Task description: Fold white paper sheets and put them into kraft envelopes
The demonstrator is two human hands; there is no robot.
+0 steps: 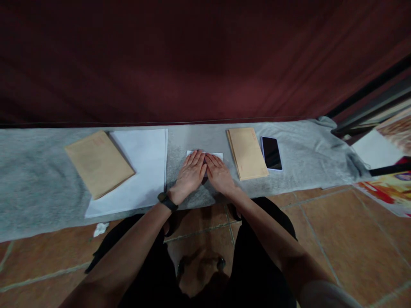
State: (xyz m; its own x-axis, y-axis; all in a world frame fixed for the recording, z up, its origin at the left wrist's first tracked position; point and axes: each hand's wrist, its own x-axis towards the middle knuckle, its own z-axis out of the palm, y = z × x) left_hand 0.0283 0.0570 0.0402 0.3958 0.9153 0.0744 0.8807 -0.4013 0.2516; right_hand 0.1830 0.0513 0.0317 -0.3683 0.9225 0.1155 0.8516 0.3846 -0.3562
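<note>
My left hand and my right hand lie flat, side by side, on a small white sheet of paper in the middle of the cloth-covered surface. Only the far edge of that paper shows; my palms and fingers hide the rest. The fingers of both hands are stretched out and point away from me. Right of my hands is a stack of brown envelopes. To the left, more brown envelopes rest at a slant on large white sheets.
A phone lies beside the right-hand envelopes. Grey cloth covers the long surface, with a dark red curtain behind it. Crumpled white tissue sits on the tiled floor. Colourful printed sheets are at the far right.
</note>
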